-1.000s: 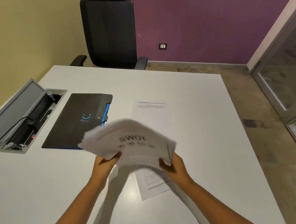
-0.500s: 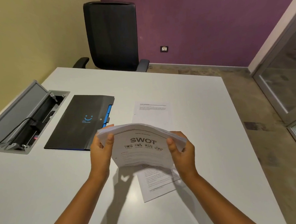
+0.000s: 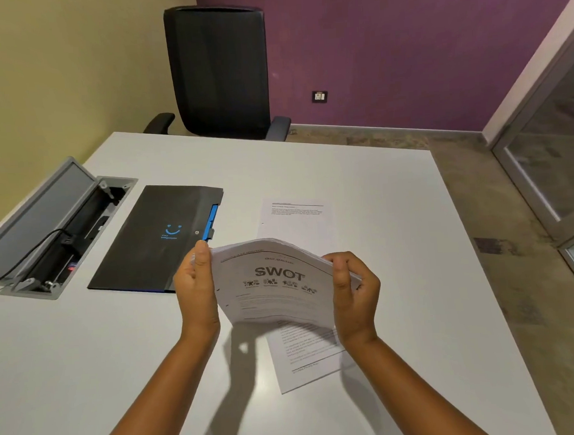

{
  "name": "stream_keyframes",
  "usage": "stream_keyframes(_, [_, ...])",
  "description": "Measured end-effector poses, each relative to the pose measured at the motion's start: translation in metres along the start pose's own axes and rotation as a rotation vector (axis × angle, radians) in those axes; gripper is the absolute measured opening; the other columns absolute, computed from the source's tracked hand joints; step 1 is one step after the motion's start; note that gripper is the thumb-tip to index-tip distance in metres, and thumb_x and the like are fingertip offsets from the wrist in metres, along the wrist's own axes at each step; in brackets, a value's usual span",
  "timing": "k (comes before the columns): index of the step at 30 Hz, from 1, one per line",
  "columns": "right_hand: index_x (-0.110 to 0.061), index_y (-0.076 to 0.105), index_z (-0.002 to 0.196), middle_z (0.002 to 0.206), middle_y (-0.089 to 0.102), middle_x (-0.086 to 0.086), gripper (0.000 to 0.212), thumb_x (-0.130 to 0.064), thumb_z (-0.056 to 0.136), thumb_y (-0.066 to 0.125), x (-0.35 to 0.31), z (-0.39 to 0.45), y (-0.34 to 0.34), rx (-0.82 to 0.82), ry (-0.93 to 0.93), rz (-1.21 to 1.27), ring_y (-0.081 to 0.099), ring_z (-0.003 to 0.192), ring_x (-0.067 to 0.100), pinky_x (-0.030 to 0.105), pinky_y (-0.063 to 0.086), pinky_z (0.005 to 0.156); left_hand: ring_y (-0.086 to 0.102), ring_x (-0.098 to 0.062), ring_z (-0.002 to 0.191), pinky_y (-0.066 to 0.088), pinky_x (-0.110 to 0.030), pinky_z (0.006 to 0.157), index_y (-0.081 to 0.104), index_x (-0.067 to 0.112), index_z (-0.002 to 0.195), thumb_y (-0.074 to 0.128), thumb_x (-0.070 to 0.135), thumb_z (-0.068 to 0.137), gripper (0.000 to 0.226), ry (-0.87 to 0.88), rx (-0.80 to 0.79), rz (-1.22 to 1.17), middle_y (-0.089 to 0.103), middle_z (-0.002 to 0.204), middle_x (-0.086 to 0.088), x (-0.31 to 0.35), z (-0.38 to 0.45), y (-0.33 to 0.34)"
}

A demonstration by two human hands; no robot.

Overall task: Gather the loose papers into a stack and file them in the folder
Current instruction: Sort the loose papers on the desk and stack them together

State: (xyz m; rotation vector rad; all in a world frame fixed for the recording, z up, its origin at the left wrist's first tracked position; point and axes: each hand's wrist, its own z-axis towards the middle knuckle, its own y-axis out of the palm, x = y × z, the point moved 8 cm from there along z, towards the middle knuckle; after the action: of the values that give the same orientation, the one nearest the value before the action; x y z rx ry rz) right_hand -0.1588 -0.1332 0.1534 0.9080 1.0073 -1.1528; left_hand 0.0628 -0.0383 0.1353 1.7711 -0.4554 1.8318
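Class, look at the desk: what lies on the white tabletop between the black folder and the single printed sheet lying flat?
Nothing. In the head view, bare white table separates the black folder from the flat sheet.

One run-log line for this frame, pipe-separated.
left hand: grips paper stack | right hand: grips stack | stack: raised above table | sheet: loose on table | folder: closed

Paper stack [image 3: 275,281] being held above a table [image 3: 378,212], a hand at each side.
The left hand [image 3: 196,288] is gripping its left edge, the right hand [image 3: 356,297] its right; a single sheet [image 3: 295,217] is lying on the table beneath. The folder [image 3: 153,237] is lying to the left, a cable box [image 3: 57,229] lying farther left, a chair [image 3: 218,71] standing at the far edge.
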Motion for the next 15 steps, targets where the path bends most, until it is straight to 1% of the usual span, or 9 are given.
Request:
stream_keyframes(2, [-0.030, 0.062, 0.074, 0.074, 0.067, -0.013, 0.028, -0.056, 0.078, 0.054, -0.001, 0.001, 0.001, -0.028, -0.019, 0.005, 0.061, 0.070, 0.006, 0.021, 0.048, 0.063, 0.056, 0.004, 0.056, 0.043, -0.006, 0.051, 0.056, 0.025, 0.073, 0.038, 0.052, 0.085, 0.034, 0.010, -0.044, 0.011, 0.059, 0.065, 0.010, 0.002, 0.000, 0.005])
stream_keyframes(4, [-0.034, 0.062, 0.080, 0.079, 0.068, -0.017, 0.033, -0.066, 0.076, 0.055, -0.002, 0.001, 0.003, -0.092, -0.053, -0.002, 0.064, 0.073, 0.004, 0.017, 0.050, 0.063, 0.058, 0.006, 0.061, 0.044, -0.005, 0.053, 0.057, 0.029, 0.079, 0.038, 0.050, 0.085, 0.028, 0.032, -0.088, 0.051, 0.062, 0.069, 0.012, 0.002, -0.001, 0.008])
stream_keyframes(5, [-0.036, 0.062, 0.083, 0.081, 0.068, -0.019, 0.032, -0.066, 0.076, 0.055, -0.002, 0.000, 0.004, -0.129, -0.073, -0.018, 0.064, 0.074, 0.003, 0.015, 0.050, 0.064, 0.059, 0.008, 0.063, 0.044, -0.005, 0.053, 0.056, 0.032, 0.083, 0.041, 0.051, 0.086, 0.025, 0.039, -0.103, 0.074, 0.064, 0.071, 0.015, 0.001, -0.002, 0.008])
stream_keyframes(6, [-0.038, 0.062, 0.086, 0.083, 0.068, -0.021, 0.029, -0.065, 0.077, 0.056, 0.000, -0.002, 0.004, -0.161, -0.089, -0.036, 0.065, 0.076, 0.002, 0.014, 0.050, 0.064, 0.060, 0.009, 0.066, 0.045, -0.004, 0.054, 0.056, 0.034, 0.086, 0.045, 0.053, 0.086, 0.022, 0.040, -0.109, 0.092, 0.065, 0.074, 0.016, -0.001, -0.002, 0.007])
stream_keyframes(8, [-0.042, 0.062, 0.090, 0.086, 0.068, -0.022, 0.025, -0.062, 0.077, 0.058, 0.009, -0.004, 0.003, -0.199, -0.087, -0.074, 0.065, 0.078, 0.001, 0.014, 0.051, 0.065, 0.062, 0.009, 0.073, 0.048, -0.006, 0.055, 0.056, 0.038, 0.093, 0.050, 0.054, 0.079, 0.022, 0.027, -0.110, 0.135, 0.065, 0.082, 0.013, -0.010, -0.002, 0.003])
stream_keyframes(10, [-0.042, 0.062, 0.093, 0.089, 0.069, -0.021, 0.025, -0.060, 0.076, 0.061, 0.027, -0.007, 0.000, -0.222, -0.024, -0.113, 0.067, 0.082, 0.002, 0.021, 0.056, 0.068, 0.065, 0.000, 0.078, 0.050, -0.012, 0.055, 0.055, 0.038, 0.095, 0.051, 0.046, 0.082, 0.016, -0.005, -0.126, 0.199, 0.065, 0.085, 0.013, -0.027, -0.004, 0.002])
stream_keyframes(12, [-0.045, 0.063, 0.096, 0.093, 0.069, -0.023, 0.022, -0.053, 0.076, 0.064, 0.054, -0.015, -0.002, -0.271, 0.070, -0.169, 0.068, 0.087, 0.003, 0.030, 0.059, 0.073, 0.063, -0.010, 0.084, 0.048, -0.014, 0.060, 0.054, 0.032, 0.099, 0.050, 0.033, 0.089, 0.010, -0.055, -0.154, 0.261, 0.064, 0.089, 0.009, -0.052, -0.008, -0.002])
stream_keyframes(13, [-0.049, 0.062, 0.097, 0.094, 0.069, -0.026, 0.021, -0.048, 0.077, 0.064, 0.068, -0.020, -0.004, -0.295, 0.117, -0.210, 0.067, 0.090, 0.002, 0.030, 0.059, 0.075, 0.061, -0.011, 0.087, 0.048, -0.016, 0.063, 0.053, 0.028, 0.104, 0.049, 0.028, 0.091, 0.013, -0.085, -0.169, 0.285, 0.064, 0.091, 0.007, -0.066, -0.012, -0.004])
stream_keyframes(15, [-0.053, 0.061, 0.096, 0.090, 0.069, -0.030, 0.021, -0.040, 0.080, 0.064, 0.097, -0.030, -0.014, -0.296, 0.215, -0.285, 0.066, 0.091, 0.000, 0.024, 0.058, 0.077, 0.059, -0.010, 0.089, 0.048, -0.016, 0.066, 0.051, 0.026, 0.110, 0.048, 0.025, 0.093, 0.017, -0.134, -0.189, 0.348, 0.062, 0.093, 0.009, -0.091, -0.017, -0.011])
